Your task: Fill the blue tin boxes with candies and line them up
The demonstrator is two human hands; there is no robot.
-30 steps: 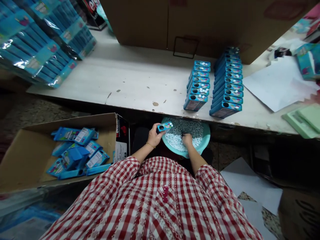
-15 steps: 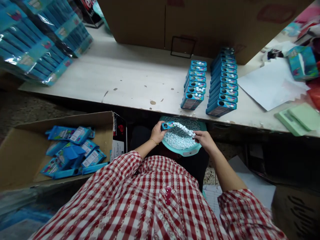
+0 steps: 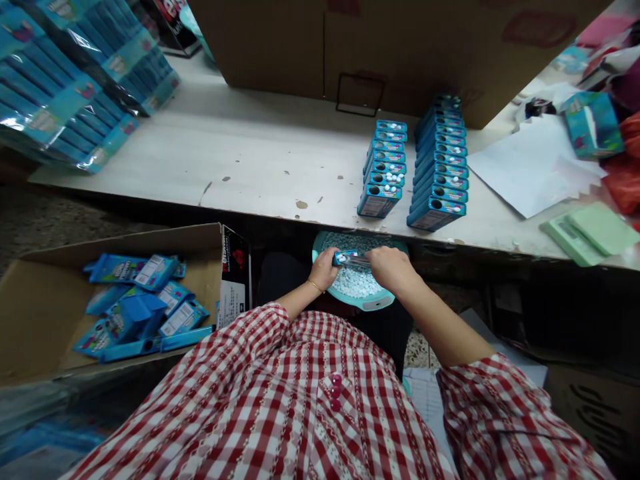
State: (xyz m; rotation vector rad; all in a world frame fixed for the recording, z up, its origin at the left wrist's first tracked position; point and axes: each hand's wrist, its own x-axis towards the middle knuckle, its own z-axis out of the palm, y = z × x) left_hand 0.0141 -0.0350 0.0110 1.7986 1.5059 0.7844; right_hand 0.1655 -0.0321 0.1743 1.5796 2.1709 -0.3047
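My left hand [image 3: 324,269] is closed around a small blue box [image 3: 345,257], held over a teal bowl [image 3: 370,303] full of small white candies [image 3: 350,283] in my lap. Right beside the box's end, my right hand [image 3: 390,267] is closed on a long thin scoop or tray; the part in my fingers is hidden. On the table just above stand two rows of blue boxes [image 3: 383,167] with round holes on top, the longer row [image 3: 440,167] to the right.
A cardboard carton [image 3: 45,293] at my left holds several flat blue boxes [image 3: 145,300]. Wrapped blue packs [image 3: 75,73] lie at the table's far left, a big brown carton [image 3: 400,47] at the back. White paper [image 3: 535,167] and a green scale [image 3: 590,233] sit right.
My right hand lifted a row of white candies out of the bowl up to the box, then closed in against the box's end. The left hand kept holding the box.
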